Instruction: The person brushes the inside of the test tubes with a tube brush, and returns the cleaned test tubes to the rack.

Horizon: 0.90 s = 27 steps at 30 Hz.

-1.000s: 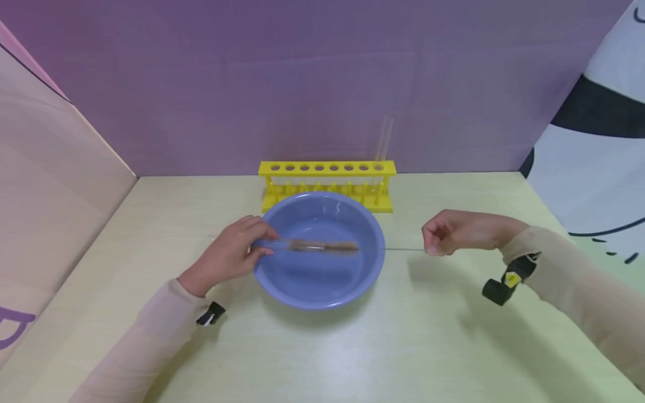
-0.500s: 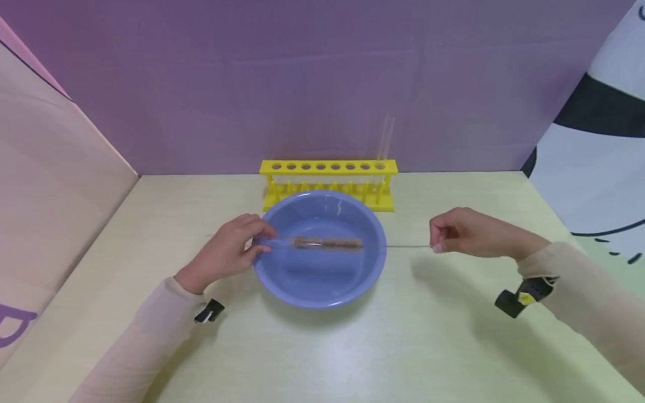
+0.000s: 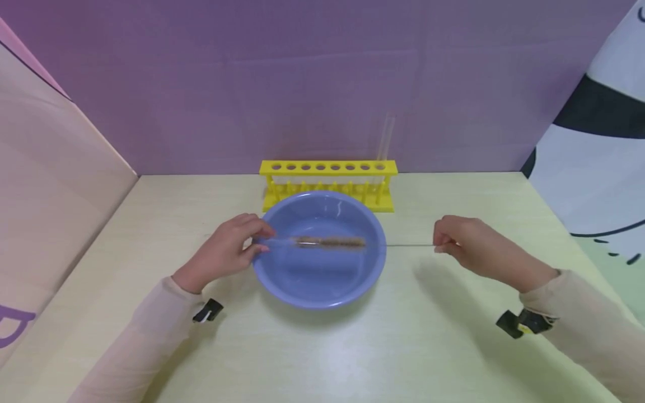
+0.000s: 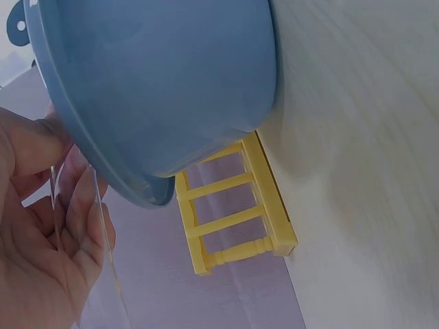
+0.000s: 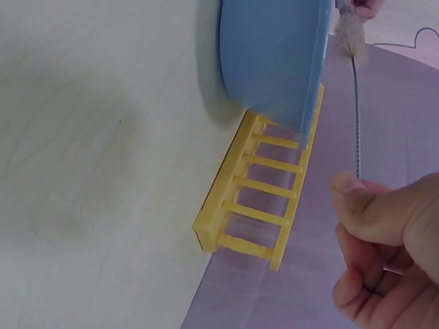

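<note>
My left hand (image 3: 227,246) grips a clear glass test tube (image 3: 282,242), which lies level over the blue basin (image 3: 312,288). A brown-bristled test tube brush (image 3: 345,242) sits partly inside the tube's right end; the rest of its bristles are out in the open. To the right of the basin, my right hand (image 3: 468,243) pinches the brush's thin twisted wire handle (image 5: 357,130) between thumb and fingers. In the left wrist view the tube passes along the palm, beside the basin's rim. How far the bristles reach inside is hard to tell.
A yellow test tube rack (image 3: 327,167) stands right behind the basin, partly hidden by it. Another clear tube (image 3: 386,137) stands upright in its rightmost hole. The pale tabletop (image 3: 332,358) meets a purple backdrop (image 3: 322,84) at the back.
My right hand has moved a little to the right and its wrist has turned. The brush has shifted slightly rightward with it. My left hand has hardly moved.
</note>
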Tool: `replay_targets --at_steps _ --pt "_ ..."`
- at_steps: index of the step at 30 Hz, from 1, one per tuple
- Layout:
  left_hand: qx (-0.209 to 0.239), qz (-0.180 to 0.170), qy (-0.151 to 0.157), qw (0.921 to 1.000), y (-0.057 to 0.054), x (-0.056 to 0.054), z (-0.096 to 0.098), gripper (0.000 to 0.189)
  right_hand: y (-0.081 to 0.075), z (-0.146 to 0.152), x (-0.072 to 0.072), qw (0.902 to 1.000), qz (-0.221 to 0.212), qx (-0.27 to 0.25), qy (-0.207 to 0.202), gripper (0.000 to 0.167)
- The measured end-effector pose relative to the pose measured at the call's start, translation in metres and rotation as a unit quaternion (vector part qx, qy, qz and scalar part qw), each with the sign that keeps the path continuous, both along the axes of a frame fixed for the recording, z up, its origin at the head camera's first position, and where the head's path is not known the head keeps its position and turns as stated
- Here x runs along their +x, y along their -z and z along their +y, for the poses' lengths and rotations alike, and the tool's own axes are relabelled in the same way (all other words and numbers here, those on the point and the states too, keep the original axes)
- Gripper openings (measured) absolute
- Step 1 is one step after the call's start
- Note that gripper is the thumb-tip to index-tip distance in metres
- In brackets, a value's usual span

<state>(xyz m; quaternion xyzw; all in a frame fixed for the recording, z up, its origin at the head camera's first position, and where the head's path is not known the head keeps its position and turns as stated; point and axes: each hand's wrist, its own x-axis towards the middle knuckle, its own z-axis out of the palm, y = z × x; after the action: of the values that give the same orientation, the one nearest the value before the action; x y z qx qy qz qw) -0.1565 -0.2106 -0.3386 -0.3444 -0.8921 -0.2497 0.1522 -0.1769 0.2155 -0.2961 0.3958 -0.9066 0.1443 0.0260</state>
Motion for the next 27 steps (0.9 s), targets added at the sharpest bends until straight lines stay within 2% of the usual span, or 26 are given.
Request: replay_targets --at_steps 6,9,18,27 --pt "0.000 -0.011 -0.002 0.9999 -0.001 0.001 -0.001 0.026 0.010 -0.002 0.007 0.9940 0.106 -0.023 -0.014 0.031" --pt "0.001 -0.013 -0.003 0.9999 -0.001 0.001 -0.001 0.025 0.013 -0.003 0.008 0.9891 0.142 -0.038 -0.012 0.033" --pt "-0.002 -0.018 -0.008 0.9998 -0.003 0.001 -0.001 0.025 0.020 -0.007 0.015 0.9799 0.191 -0.059 0.006 0.038" --pt "-0.001 -0.018 -0.002 0.9998 -0.003 -0.001 -0.002 0.024 0.023 -0.010 0.018 0.9735 0.219 -0.060 0.028 0.034"
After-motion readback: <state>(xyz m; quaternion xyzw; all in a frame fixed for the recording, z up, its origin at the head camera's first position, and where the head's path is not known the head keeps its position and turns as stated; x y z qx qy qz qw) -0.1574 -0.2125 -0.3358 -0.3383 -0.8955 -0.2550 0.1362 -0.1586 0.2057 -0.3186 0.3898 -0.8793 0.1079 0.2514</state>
